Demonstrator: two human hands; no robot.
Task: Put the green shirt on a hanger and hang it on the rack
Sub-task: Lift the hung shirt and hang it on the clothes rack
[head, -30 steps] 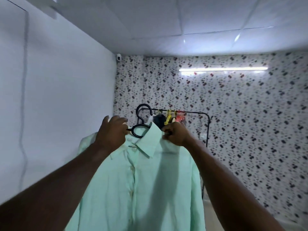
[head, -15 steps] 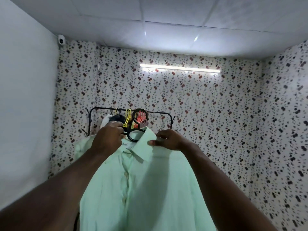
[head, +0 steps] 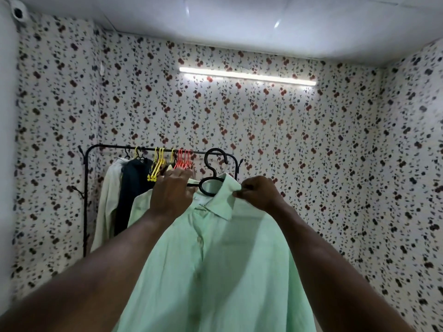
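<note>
A pale green shirt (head: pixel 223 267) hangs in front of me on a black hanger (head: pixel 212 174), whose hook rises above the collar. My left hand (head: pixel 171 195) grips the hanger's left arm at the shirt's shoulder. My right hand (head: pixel 257 194) pinches the right side of the collar. The black rack (head: pixel 105 146) stands behind against the flowered wall, its top rail at about the height of the hanger's hook. The hanger's arms are hidden inside the shirt.
On the rack hang a cream garment (head: pixel 107 200), a dark garment (head: pixel 133 188) and several bare yellow hangers (head: pixel 157 165) and red hangers (head: pixel 183 160). A tube light (head: pixel 247 76) glows on the wall. A camera (head: pixel 19 13) sits in the top left corner.
The view has swung left and closer to the rack, which now shows its full width. Both hands keep their hold on hanger and collar; the shirt stays raised.
</note>
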